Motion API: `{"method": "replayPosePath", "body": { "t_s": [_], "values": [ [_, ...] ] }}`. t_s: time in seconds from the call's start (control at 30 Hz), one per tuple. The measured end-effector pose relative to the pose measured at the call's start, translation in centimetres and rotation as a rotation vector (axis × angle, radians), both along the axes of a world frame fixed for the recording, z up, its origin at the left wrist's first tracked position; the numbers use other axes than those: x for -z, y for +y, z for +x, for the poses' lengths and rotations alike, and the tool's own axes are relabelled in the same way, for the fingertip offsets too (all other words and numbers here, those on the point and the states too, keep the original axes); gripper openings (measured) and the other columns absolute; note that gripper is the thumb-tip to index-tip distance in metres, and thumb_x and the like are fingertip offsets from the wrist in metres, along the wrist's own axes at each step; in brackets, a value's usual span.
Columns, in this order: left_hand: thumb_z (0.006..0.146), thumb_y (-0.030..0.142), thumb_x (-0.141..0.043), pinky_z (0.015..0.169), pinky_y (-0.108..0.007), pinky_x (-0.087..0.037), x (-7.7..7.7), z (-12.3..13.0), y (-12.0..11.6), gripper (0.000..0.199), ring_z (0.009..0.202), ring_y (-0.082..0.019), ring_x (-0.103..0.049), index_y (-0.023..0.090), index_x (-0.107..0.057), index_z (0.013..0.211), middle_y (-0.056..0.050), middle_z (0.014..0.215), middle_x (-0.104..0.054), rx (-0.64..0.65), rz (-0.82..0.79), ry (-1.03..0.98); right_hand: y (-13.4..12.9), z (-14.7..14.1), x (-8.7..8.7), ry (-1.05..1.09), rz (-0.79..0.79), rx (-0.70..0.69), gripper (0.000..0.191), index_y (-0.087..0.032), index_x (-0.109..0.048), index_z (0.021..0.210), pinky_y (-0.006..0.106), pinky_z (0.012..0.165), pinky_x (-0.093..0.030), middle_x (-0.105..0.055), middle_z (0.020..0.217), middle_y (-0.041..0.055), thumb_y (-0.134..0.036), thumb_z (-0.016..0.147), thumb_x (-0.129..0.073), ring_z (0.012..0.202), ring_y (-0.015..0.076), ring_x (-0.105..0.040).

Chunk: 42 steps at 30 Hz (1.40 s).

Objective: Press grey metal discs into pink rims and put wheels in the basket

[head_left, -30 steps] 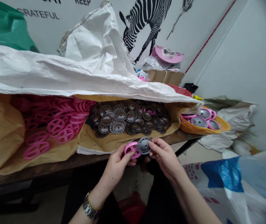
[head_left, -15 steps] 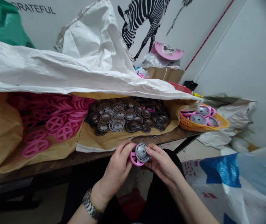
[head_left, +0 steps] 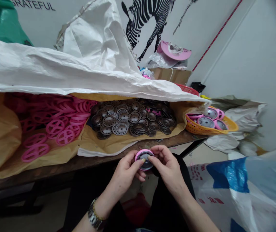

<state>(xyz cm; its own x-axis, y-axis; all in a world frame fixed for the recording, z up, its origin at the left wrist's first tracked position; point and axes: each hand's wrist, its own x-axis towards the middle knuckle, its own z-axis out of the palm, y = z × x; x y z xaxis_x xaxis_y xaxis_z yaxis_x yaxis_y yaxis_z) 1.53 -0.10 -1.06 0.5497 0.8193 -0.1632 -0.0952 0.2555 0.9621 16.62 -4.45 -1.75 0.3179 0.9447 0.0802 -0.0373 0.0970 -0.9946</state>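
Note:
Between my hands, in front of the table edge, is a pink wheel with a grey disc (head_left: 144,159) lying inside its rim. My left hand (head_left: 127,170) grips its left side, thumb on the disc. On the right side my right hand (head_left: 165,166) holds it, thumb pressed on the disc as well. Behind them, a pile of dark grey discs (head_left: 122,116) lies in a paper-lined white sack (head_left: 104,145). Pink spoked rings (head_left: 65,137) are heaped to the left in the same sack.
An orange basket (head_left: 201,130) with pink-and-grey wheels stands at the table's right end. A cardboard box (head_left: 174,75) is behind the sack. Plastic bags (head_left: 256,193) fill the lower right. The wooden table edge (head_left: 55,167) runs in front of the sack.
The grey disc, earlier held offset over the pink ring, now sits within its rim. Both thumbs have moved onto the disc, and my right hand's fingers have shifted to the ring's upper right.

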Motion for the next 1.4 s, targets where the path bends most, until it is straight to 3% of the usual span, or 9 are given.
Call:
{"method": "replayPosePath", "body": {
  "t_s": [0.13, 0.27, 0.57, 0.77, 0.97, 1.1, 1.23, 1.3, 1.4],
  "values": [
    [0.088, 0.033, -0.06, 0.054, -0.021, -0.054, 0.1, -0.2, -0.1, 0.023, 0.06, -0.013, -0.061, 0.016, -0.066, 0.103, -0.001, 0.076, -0.063, -0.038, 0.214, 0.103, -0.2, 0.1, -0.5, -0.063, -0.052, -0.092, 0.024, -0.022, -0.066, 0.099, 0.029, 0.074, -0.05, -0.069, 0.089, 0.0018, -0.039, 0.082, -0.068, 0.081, 0.0179, -0.062],
    [0.09, 0.035, -0.058, 0.056, -0.023, -0.055, 0.1, -0.5, -0.2, 0.023, 0.064, -0.014, -0.062, 0.018, -0.066, 0.104, -0.001, 0.08, -0.063, 0.022, 0.218, 0.084, -0.4, 0.6, -1.1, -0.142, -0.058, -0.139, 0.018, -0.021, -0.069, 0.091, 0.027, 0.071, -0.048, -0.068, 0.083, 0.0006, -0.037, 0.084, -0.065, 0.077, 0.0172, -0.06],
    [0.094, 0.035, -0.051, 0.049, -0.021, -0.05, -0.1, 0.9, -0.9, 0.021, 0.053, -0.012, -0.057, 0.017, -0.062, 0.094, 0.001, 0.069, -0.056, -0.004, 0.308, 0.135, -0.9, 0.7, -1.2, -0.233, 0.003, 0.017, 0.013, -0.021, -0.067, 0.077, 0.024, 0.062, -0.042, -0.062, 0.069, -0.0019, -0.033, 0.083, -0.065, 0.066, 0.0142, -0.055],
    [0.089, 0.03, -0.059, 0.061, -0.022, -0.055, -0.1, 1.0, -0.6, 0.032, 0.072, -0.016, -0.064, 0.021, -0.059, 0.12, -0.004, 0.098, -0.064, 0.096, 0.34, 0.208, -0.6, 1.1, -0.4, -0.073, -0.071, 0.024, 0.016, -0.02, -0.067, 0.078, 0.025, 0.062, -0.044, -0.063, 0.069, -0.0011, -0.036, 0.078, -0.067, 0.065, 0.0147, -0.055],
    [0.09, 0.033, -0.057, 0.055, -0.025, -0.055, 1.2, 0.7, -0.6, 0.046, 0.057, -0.015, -0.062, 0.021, -0.049, 0.133, -0.002, 0.085, -0.065, 0.062, 0.245, 0.234, -1.2, 1.3, -0.7, -0.069, -0.104, -0.165, 0.016, -0.02, -0.067, 0.093, 0.027, 0.073, -0.046, -0.067, 0.085, 0.0002, -0.028, 0.08, -0.064, 0.08, 0.0168, -0.059],
    [0.092, 0.035, -0.053, 0.05, -0.023, -0.052, 1.2, 1.1, -0.8, 0.046, 0.055, -0.015, -0.059, 0.02, -0.049, 0.136, -0.001, 0.076, -0.063, 0.079, 0.316, 0.245, -2.0, 1.2, -0.7, -0.122, -0.083, -0.077, 0.013, -0.019, -0.068, 0.091, 0.026, 0.073, -0.044, -0.066, 0.083, 0.0, -0.026, 0.083, -0.06, 0.079, 0.0158, -0.057],
    [0.09, 0.037, -0.055, 0.057, -0.026, -0.055, 1.0, 2.2, -0.9, 0.053, 0.061, -0.015, -0.062, 0.022, -0.046, 0.14, -0.005, 0.092, -0.067, 0.109, 0.305, 0.228, -2.2, 2.3, -1.1, -0.109, -0.082, -0.073, 0.016, -0.019, -0.069, 0.094, 0.027, 0.073, -0.046, -0.068, 0.085, 0.0007, -0.028, 0.083, -0.062, 0.079, 0.0166, -0.06],
    [0.087, 0.037, -0.058, 0.063, -0.028, -0.056, 1.2, 2.5, -0.9, 0.062, 0.07, -0.017, -0.064, 0.022, -0.04, 0.145, -0.006, 0.099, -0.065, 0.107, 0.302, 0.216, -2.0, 4.2, -1.9, -0.16, -0.058, 0.003, 0.021, -0.019, -0.07, 0.099, 0.029, 0.078, -0.049, -0.07, 0.09, 0.0022, -0.032, 0.082, -0.065, 0.084, 0.0189, -0.062],
    [0.087, 0.037, -0.055, 0.067, -0.03, -0.056, 1.9, 2.2, -0.7, 0.064, 0.074, -0.017, -0.064, 0.021, -0.038, 0.146, -0.007, 0.101, -0.062, 0.101, 0.329, 0.235, -1.4, 9.6, -3.6, -0.314, 0.03, 0.258, 0.031, -0.02, -0.07, 0.104, 0.035, 0.086, -0.051, -0.073, 0.098, 0.0046, -0.039, 0.08, -0.068, 0.092, 0.0222, -0.065]
  ]
}}
